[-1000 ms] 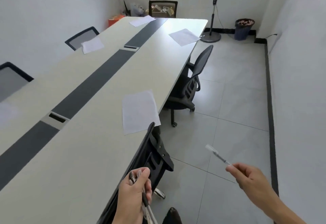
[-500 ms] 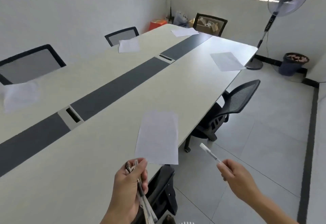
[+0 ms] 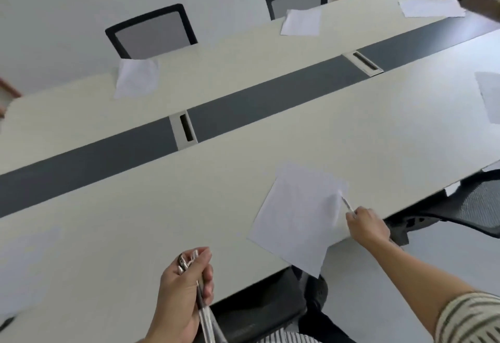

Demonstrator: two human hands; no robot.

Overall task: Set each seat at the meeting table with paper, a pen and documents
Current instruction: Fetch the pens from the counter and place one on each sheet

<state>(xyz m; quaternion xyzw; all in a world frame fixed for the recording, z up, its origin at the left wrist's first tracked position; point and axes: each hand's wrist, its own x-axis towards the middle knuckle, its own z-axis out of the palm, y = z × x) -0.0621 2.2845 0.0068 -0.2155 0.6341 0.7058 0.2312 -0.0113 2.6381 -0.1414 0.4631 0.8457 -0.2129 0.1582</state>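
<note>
Right hand point(image 3: 366, 225): pinches a thin clear plastic pen point(image 3: 347, 204), tip over the right edge of the white paper sheet point(image 3: 297, 218).
Left hand point(image 3: 184, 291): clenched round a bundle of clear pens point(image 3: 205, 318).
Sheet: flat on the long beige table point(image 3: 135, 221), near corner overhanging.

A long pale table point(image 3: 113, 207) has a dark grey strip point(image 3: 257, 102) down its middle, broken by two light cable slots point(image 3: 185, 129) point(image 3: 364, 62). The nearest sheet point(image 3: 295, 221) lies tilted at the near edge with one corner hanging over it, and a second sheet point(image 3: 491, 96) lies further along that side. Along the far edge lie a left sheet point(image 3: 136, 79) and a middle sheet point(image 3: 301, 22), with an end sheet point(image 3: 430, 7) beyond them.
</note>
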